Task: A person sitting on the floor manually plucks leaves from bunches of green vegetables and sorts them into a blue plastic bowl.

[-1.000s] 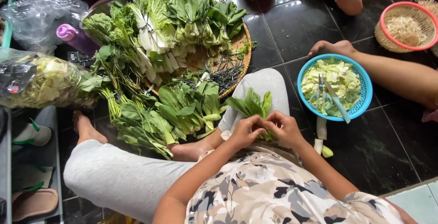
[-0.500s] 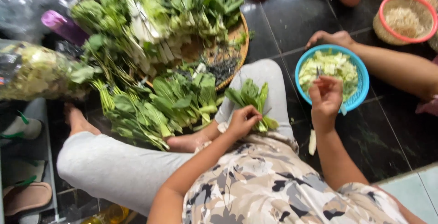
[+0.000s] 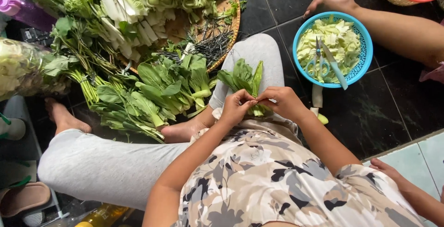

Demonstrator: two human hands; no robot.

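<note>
Left hand (image 3: 236, 107) and right hand (image 3: 282, 101) both pinching leafy greens (image 3: 244, 80) at stems, fingertips meeting, blue basket (image 3: 365, 56) sitting right of grip

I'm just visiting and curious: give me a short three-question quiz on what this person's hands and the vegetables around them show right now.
1. True or false: both the left hand and the right hand grip the leafy bunch over the lap.
2. What lies on top of the chopped greens in the blue basket? A) a spoon B) scissors C) a cup
3. Fill in: the pile of white-stemmed greens rests on a round woven ____.

Key: 1 true; 2 B; 3 tray.
</note>
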